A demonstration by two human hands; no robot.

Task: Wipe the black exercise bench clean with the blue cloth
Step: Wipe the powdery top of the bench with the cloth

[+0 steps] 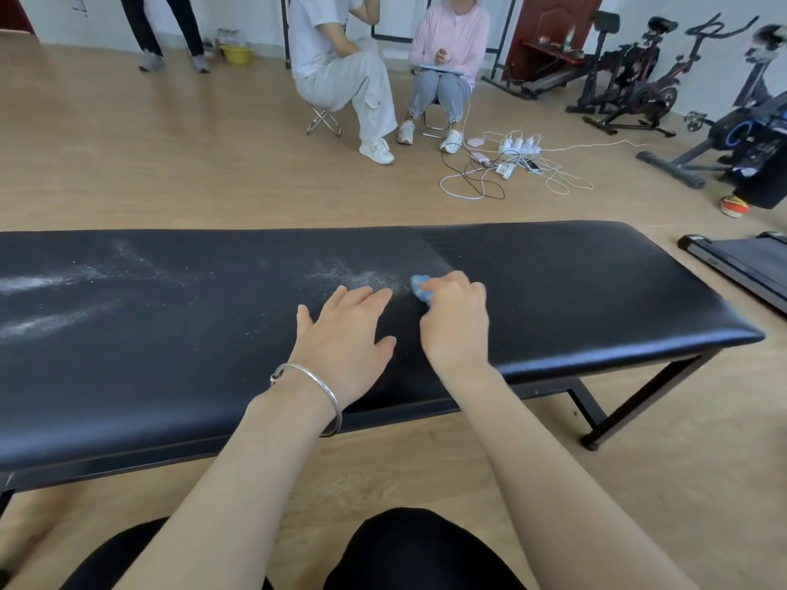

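— Where is the blue cloth [420,288]?
— Bunched in my right hand [455,319], fingers curled round it, pressed on the black table [596,283] beside the white powder [353,274].
— And your left hand [344,330]?
— Flat on the table, fingers straight, holding nothing.

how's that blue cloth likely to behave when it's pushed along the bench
Probably soft and floppy: the blue cloth is bunched small under the right hand. Likely light, as one hand holds it whole. It should slide easily on the smooth black bench.
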